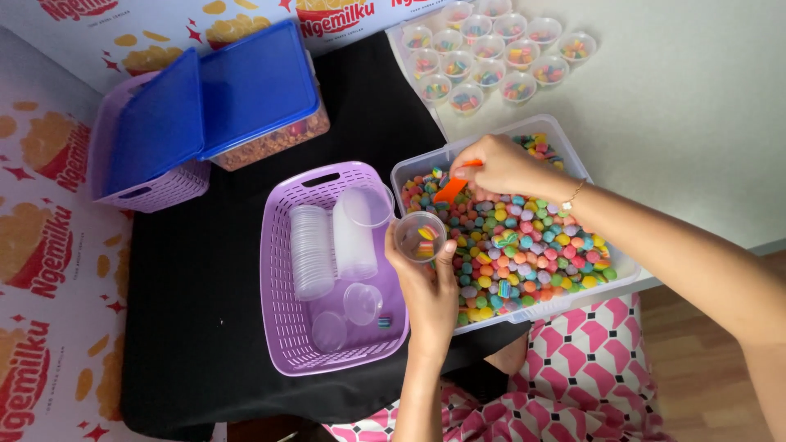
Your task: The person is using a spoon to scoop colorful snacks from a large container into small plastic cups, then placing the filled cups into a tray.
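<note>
Nearest, a pink-patterned lap (598, 360) shows at the bottom edge, with wooden floor (696, 360) to its right. Just beyond, the left hand (427, 286) rises from below, its fingers wrapped around a small clear cup (419, 237) that holds a few striped sweets; the cup sits upright over the gap between the purple basket (282, 319) and the tub (622, 266). The basket, on the black cloth (188, 327) to the left of the hand, holds stacks of empty clear cups (311, 250) lying on their sides, a couple of loose lids (362, 303) and one stray sweet. To the right of the cup, the clear tub is full of small round sweets (524, 245) in many colours, with striped ones mixed in. Over the far left part of the tub, the right hand (499, 168) is closed in a pinch on an orange scoop (453, 187), whose blade points down-left toward the cup, just short of its rim. A thin bracelet (573, 195) circles that wrist. Farther back on the left, a blue-lidded box (258, 82) of brown snacks leans on a second purple basket (164, 188) topped with another blue lid (155, 123). At the far right, on the pale counter (696, 123), rows of filled cups (491, 53) stand close together.
</note>
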